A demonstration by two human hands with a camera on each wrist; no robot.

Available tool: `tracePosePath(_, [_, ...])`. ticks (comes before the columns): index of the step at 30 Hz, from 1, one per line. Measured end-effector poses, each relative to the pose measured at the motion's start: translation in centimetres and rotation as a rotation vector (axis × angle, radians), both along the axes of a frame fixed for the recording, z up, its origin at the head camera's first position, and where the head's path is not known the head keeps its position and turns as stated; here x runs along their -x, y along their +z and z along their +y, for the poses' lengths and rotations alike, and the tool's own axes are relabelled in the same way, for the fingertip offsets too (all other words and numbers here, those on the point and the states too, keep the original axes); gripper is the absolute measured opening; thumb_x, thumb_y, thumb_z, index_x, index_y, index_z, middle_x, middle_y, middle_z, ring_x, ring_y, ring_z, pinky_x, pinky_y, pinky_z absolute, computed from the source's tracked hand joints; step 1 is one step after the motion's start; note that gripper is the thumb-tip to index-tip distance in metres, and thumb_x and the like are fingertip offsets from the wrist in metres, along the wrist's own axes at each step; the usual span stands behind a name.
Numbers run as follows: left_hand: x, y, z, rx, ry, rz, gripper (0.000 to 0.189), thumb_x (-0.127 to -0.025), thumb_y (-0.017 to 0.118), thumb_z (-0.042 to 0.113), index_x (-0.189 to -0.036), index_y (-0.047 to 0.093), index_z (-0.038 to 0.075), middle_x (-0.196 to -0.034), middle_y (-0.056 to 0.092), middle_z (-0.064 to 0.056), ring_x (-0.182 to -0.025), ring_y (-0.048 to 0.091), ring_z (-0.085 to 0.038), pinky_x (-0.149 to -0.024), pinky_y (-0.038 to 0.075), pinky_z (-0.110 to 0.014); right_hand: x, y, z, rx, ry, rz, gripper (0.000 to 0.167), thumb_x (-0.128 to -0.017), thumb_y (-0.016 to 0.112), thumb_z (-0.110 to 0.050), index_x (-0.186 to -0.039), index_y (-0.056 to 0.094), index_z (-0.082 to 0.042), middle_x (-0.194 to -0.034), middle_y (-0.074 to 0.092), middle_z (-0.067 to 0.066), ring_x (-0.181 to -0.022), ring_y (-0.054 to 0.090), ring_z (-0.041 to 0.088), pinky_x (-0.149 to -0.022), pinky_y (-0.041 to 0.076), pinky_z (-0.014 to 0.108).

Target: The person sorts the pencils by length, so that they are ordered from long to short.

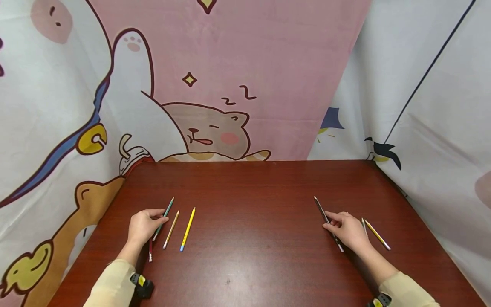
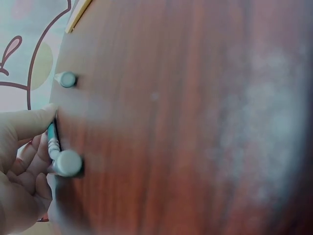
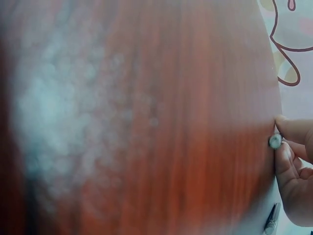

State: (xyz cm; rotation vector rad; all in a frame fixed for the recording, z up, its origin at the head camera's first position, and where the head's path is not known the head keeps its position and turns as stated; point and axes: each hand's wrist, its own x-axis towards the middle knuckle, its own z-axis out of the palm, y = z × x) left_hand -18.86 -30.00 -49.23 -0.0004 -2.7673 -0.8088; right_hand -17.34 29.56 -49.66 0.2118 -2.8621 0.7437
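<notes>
On the left of the table, my left hand [image 1: 142, 226] pinches a green pencil [image 1: 168, 206] between thumb and fingers. Partly under that hand lies a red pencil [image 1: 150, 251] with a white eraser end. Just to the right are a tan pencil [image 1: 171, 229] and a yellow pencil [image 1: 188, 229] with a blue end. My right hand [image 1: 349, 232] holds a black pencil [image 1: 320, 208] by thumb and fingertips, its tip pointing away. In the right wrist view, the black pencil's pale end [image 3: 276, 141] shows between thumb and finger.
Beyond my right hand lie a white-and-yellow pencil [image 1: 377, 234] and a green pencil [image 1: 364, 224], partly hidden by the hand. The brown wooden table [image 1: 249, 221] ends at a cartoon-printed curtain [image 1: 268, 85] behind and at both sides.
</notes>
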Motion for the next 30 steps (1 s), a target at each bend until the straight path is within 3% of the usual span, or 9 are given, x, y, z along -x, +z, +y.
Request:
tracePosePath(8, [0.00, 0.16, 0.04, 0.021, 0.015, -0.028, 0.022, -0.080, 0.080, 0.018, -0.098, 0.079, 0.005, -0.095, 0.074, -0.017, -0.090, 0.068, -0.040, -0.070, 0.051, -0.047, -0.16, 0.23, -0.27, -0.022, -0.010, 0.014, 0.038, -0.082, 0.081, -0.016, -0.115, 0.072, 0.000, -0.078, 0.062, -0.002, -0.068, 0.056, 0.016, -0.058, 0.043, 0.034])
tracePosePath(22, [0.09, 0.27, 0.26, 0.034, 0.053, -0.078, 0.022, -0.080, 0.076, 0.018, -0.099, 0.080, 0.007, -0.093, 0.074, -0.017, -0.078, 0.066, -0.032, -0.062, 0.049, -0.042, -0.09, 0.14, -0.45, -0.042, -0.015, 0.042, 0.033, -0.081, 0.079, -0.011, -0.112, 0.074, 0.001, -0.078, 0.066, 0.002, -0.065, 0.060, 0.017, -0.056, 0.046, 0.037])
tracePosePath(30, [0.31, 0.13, 0.18, 0.029, 0.056, -0.073, 0.023, -0.081, 0.073, 0.018, -0.099, 0.080, 0.007, -0.094, 0.074, -0.016, -0.076, 0.065, -0.030, -0.063, 0.049, -0.043, -0.10, 0.10, -0.48, -0.035, -0.030, 0.051, 0.031, -0.082, 0.077, -0.010, -0.110, 0.074, 0.001, -0.078, 0.067, 0.004, -0.064, 0.060, 0.018, -0.057, 0.047, 0.039])
